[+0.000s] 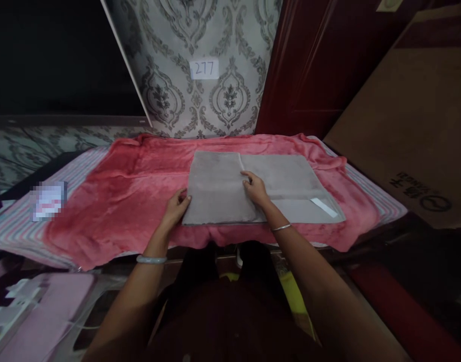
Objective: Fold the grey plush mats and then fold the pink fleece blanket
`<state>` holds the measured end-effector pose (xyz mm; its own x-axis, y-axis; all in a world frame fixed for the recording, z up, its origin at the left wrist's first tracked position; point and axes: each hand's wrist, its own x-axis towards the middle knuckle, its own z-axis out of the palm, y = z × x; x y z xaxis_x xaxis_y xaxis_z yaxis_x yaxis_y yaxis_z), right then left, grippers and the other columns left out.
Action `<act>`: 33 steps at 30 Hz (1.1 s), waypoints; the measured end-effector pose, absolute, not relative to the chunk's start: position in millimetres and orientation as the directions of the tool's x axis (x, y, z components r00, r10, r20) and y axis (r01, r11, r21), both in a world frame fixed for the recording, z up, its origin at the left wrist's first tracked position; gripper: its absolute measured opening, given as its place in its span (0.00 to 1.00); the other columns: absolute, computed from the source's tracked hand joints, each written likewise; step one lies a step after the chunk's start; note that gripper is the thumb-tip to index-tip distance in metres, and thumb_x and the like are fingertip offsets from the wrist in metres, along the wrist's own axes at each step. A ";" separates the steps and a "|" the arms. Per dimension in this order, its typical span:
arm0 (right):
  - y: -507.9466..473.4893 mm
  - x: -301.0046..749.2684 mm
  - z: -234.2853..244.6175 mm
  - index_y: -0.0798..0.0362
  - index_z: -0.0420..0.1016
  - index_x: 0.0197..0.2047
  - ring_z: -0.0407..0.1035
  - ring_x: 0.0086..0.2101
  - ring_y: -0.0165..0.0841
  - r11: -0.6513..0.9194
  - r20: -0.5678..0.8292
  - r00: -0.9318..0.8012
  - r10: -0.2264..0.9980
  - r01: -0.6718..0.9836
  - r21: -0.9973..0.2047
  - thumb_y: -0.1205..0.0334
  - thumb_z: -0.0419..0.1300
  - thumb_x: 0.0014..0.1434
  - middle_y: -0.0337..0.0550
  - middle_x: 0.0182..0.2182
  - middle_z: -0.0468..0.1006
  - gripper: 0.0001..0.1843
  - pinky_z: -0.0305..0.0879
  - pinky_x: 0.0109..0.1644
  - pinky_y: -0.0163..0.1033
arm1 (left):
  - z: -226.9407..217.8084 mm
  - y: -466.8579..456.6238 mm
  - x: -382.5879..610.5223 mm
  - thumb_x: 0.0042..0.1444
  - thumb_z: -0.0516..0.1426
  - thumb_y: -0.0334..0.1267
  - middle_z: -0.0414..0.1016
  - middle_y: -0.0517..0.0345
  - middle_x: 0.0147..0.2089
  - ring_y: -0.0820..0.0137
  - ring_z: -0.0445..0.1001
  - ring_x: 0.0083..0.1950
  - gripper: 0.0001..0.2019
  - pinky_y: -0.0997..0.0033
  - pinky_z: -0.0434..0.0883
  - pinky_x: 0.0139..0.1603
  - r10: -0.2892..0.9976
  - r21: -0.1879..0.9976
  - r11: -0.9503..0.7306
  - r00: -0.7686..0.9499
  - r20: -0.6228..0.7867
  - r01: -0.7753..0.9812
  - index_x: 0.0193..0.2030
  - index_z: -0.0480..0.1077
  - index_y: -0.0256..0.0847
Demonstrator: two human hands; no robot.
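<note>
A grey towel (290, 186) lies folded on a red blanket (132, 191), its left part doubled over the rest. My left hand (176, 205) rests at the towel's near left corner, fingers curled onto its edge. My right hand (256, 188) presses on the middle of the towel by the folded flap's edge, fingers bent onto the cloth. A white label (324, 206) shows near the towel's front right corner. Each wrist wears a bangle.
The red blanket covers a striped table cover (11, 231). A blurred small packet (48, 201) lies at the left. A large cardboard box (407, 136) leans at the right. Patterned wallpaper with a tag reading 277 (204, 69) stands behind, and pink things (41, 311) sit at lower left.
</note>
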<state>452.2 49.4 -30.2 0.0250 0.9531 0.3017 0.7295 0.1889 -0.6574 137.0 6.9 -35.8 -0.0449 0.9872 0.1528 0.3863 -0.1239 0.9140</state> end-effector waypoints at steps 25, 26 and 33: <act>78.7 441.8 -21.1 0.54 0.72 0.66 0.71 0.58 0.35 -0.018 0.204 0.171 0.964 0.806 -0.592 0.73 0.49 0.63 0.49 0.59 0.76 0.30 0.62 0.65 0.38 | -47.2 19.4 127.6 0.58 0.55 0.50 0.75 0.46 0.63 0.55 0.73 0.63 0.30 0.51 0.66 0.67 0.967 0.765 -0.255 0.136 0.217 0.592 0.66 0.70 0.40; 78.2 441.8 -23.4 0.54 0.72 0.66 0.71 0.58 0.36 -0.035 0.190 0.180 0.965 0.807 -0.589 0.74 0.49 0.62 0.49 0.58 0.77 0.30 0.62 0.65 0.38 | -49.2 20.3 126.6 0.58 0.55 0.50 0.76 0.46 0.62 0.55 0.74 0.62 0.30 0.51 0.67 0.67 0.963 0.754 -0.266 0.139 0.229 0.601 0.65 0.71 0.39; 72.7 445.6 -24.2 0.52 0.68 0.69 0.70 0.59 0.35 -0.050 0.145 0.167 0.975 0.807 -0.589 0.70 0.53 0.64 0.46 0.61 0.75 0.30 0.62 0.64 0.37 | -56.6 21.7 126.2 0.61 0.55 0.46 0.79 0.46 0.56 0.57 0.77 0.57 0.26 0.51 0.71 0.62 0.946 0.676 -0.306 0.136 0.293 0.670 0.63 0.72 0.41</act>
<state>445.6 72.7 -24.2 0.1666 0.9752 0.1454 0.8065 -0.0500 -0.5890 126.2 21.7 -56.6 0.1365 0.9463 0.2932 0.6702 -0.3061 0.6761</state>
